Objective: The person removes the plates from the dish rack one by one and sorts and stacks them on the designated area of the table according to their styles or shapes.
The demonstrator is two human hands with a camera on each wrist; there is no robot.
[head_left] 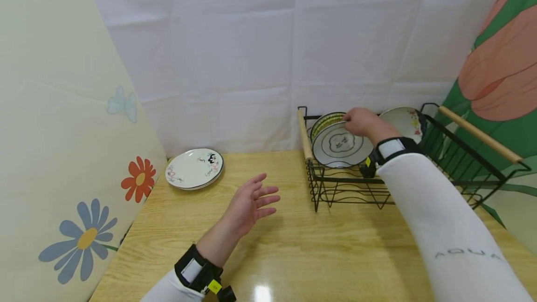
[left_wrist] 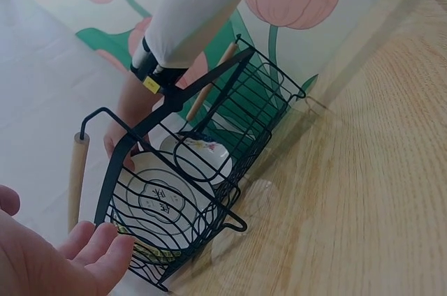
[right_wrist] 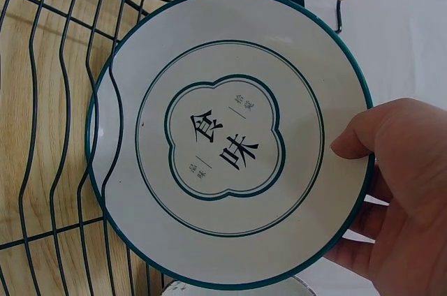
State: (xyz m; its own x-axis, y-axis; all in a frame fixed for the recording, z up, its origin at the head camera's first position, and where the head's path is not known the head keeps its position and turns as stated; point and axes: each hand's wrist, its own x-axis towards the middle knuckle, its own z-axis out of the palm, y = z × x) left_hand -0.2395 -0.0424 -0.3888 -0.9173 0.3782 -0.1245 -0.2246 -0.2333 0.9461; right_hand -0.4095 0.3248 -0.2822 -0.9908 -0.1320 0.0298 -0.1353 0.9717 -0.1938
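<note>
My right hand (head_left: pixel 364 121) pinches the rim of a white plate (right_wrist: pixel 223 139) with a dark green edge and Chinese characters in its middle. In the right wrist view the thumb lies on the plate's face and the other fingers go behind it. This plate leans inside a black wire dish rack (head_left: pixel 335 179) with wooden handles. Behind it stands a plate with a yellow-green patterned rim (head_left: pixel 328 119). My left hand (head_left: pixel 250 203) is held over the table, left of the rack, its fingers spread and nothing in them.
A short stack of white oval plates (head_left: pixel 194 170) with small drawings lies at the table's back left. In the rack's right half stands a white flowered dish (head_left: pixel 400 121), partly behind my right arm. A white cloth (head_left: pixel 230 59) hangs behind the wooden table (head_left: pixel 310 255).
</note>
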